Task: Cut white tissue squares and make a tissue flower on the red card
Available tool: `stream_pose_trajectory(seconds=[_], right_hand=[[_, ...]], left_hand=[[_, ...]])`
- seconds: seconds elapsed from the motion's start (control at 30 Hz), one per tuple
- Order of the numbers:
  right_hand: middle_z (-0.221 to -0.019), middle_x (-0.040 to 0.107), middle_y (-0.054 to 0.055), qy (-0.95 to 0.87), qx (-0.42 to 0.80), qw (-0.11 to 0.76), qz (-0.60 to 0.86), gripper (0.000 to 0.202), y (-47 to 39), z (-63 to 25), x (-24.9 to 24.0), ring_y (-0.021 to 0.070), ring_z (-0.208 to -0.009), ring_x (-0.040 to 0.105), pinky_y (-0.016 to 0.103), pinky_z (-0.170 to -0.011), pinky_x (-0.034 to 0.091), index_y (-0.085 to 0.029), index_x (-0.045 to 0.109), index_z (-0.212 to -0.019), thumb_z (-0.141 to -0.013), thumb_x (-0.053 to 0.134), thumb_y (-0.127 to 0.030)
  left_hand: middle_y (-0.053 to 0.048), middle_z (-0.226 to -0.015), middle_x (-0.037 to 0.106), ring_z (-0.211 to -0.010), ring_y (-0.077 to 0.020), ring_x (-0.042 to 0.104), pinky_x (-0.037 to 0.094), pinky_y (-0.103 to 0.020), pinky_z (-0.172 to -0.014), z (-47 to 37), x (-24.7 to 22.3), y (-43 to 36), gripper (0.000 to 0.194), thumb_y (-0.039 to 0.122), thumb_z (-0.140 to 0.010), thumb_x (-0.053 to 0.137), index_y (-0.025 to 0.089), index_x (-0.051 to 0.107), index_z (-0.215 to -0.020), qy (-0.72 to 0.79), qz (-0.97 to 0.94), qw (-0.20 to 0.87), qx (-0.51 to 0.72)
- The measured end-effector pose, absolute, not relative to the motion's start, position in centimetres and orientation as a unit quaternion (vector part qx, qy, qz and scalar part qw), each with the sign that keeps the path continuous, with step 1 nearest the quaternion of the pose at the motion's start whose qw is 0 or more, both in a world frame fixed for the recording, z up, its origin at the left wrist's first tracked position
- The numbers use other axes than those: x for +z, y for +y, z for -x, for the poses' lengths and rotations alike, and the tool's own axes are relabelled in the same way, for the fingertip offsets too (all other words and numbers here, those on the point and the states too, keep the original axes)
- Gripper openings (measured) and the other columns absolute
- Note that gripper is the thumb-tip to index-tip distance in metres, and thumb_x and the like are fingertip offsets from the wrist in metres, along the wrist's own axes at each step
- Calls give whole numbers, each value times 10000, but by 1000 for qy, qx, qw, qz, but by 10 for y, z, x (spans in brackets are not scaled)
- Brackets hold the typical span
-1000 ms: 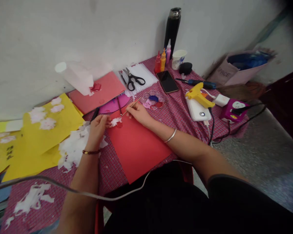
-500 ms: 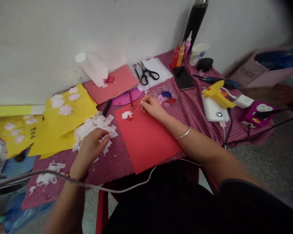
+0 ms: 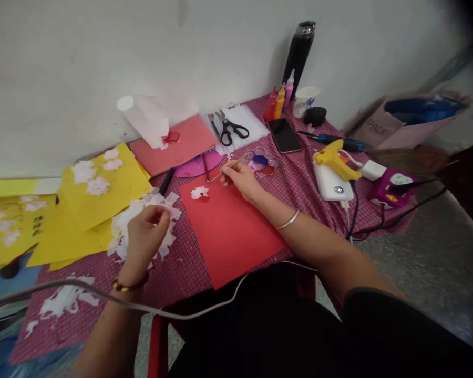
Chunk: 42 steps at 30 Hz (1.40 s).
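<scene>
Red paper makes up the sheet (image 3: 240,236) at the centre of the frame, smooth and flat, its near edge reaching the person's dark clothing. Near its upper left corner lies one ruffled white paper cluster (image 3: 198,192), with a glossy red patch (image 3: 204,199) just beside it at the lower right. The right hand (image 3: 241,180), above the sheet's upper edge, pinches a thin stick (image 3: 216,179) between thumb and fingers, its lower end pointing toward the cluster. The left hand (image 3: 147,231), left of centre, has its fingers curled and thumb close to them over a heap of white paper pieces (image 3: 120,228); whether it grips one, I cannot tell. Four pale paper flowers (image 3: 98,186) sit on the upper yellow sheet (image 3: 122,202) at left. Toward the upper right are one clear palette (image 3: 274,157) with blue, pink and red paint, one pair of scissors (image 3: 236,131), one phone (image 3: 284,136) and at least three paint bottles (image 3: 278,102). One yellow glue gun (image 3: 335,159) rests on a white box (image 3: 331,184) at right. A pale cable (image 3: 181,316) crosses the lower frame, passing in front of the left forearm; the left hand hides part of the heap.
</scene>
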State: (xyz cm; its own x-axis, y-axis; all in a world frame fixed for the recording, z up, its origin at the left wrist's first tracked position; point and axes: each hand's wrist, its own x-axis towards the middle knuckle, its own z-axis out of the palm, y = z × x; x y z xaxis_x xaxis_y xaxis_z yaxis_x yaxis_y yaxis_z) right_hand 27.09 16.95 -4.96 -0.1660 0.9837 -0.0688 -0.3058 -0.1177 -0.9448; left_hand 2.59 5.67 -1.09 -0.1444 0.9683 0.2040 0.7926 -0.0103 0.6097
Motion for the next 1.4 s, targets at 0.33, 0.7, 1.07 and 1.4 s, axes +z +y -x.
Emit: stream_pose_trajectory(seconds=[0.33, 0.7, 1.07, 1.4], right_hand=[[-672, 689, -17, -484, 681, 479, 271, 140, 145, -262, -39, 85, -554, 609, 201, -572, 509, -191, 548, -822, -901, 618, -283], [-657, 661, -18, -513, 657, 464, 300, 120, 142, -255, -40, 99, -608, 625, 210, -595, 507, -186, 552, -798, -915, 570, -171], [-634, 681, -35, -408, 706, 514, 268, 233, 144, -253, -48, 63, -501, 578, 178, -524, 474, -169, 658, -867, -822, 723, -389], [-638, 681, -42, -355, 745, 503, 257, 197, 141, -251, -47, 62, -501, 588, 173, -525, 481, -178, 649, -887, -822, 736, -342]], left_hand=[[3, -607, 592, -525, -126, 518, 443, -272, -536, -77, -22, 96, 201, 392, -638, 636, 204, 591, -695, 618, -449, 430, 482], [11, -644, 616, -527, -115, 553, 467, -262, -534, -79, -29, 94, 229, 374, -634, 703, 186, 612, -729, 606, -421, 460, 493], [-17, -684, 701, -544, -62, 606, 469, -113, -470, -74, -32, 92, 209, 159, -630, 838, 116, 719, -797, 432, -257, 652, 568], [-13, -637, 673, -533, -88, 628, 533, -148, -492, -84, -28, 92, 200, 152, -934, 566, 138, 656, -755, 394, -117, 673, 615]])
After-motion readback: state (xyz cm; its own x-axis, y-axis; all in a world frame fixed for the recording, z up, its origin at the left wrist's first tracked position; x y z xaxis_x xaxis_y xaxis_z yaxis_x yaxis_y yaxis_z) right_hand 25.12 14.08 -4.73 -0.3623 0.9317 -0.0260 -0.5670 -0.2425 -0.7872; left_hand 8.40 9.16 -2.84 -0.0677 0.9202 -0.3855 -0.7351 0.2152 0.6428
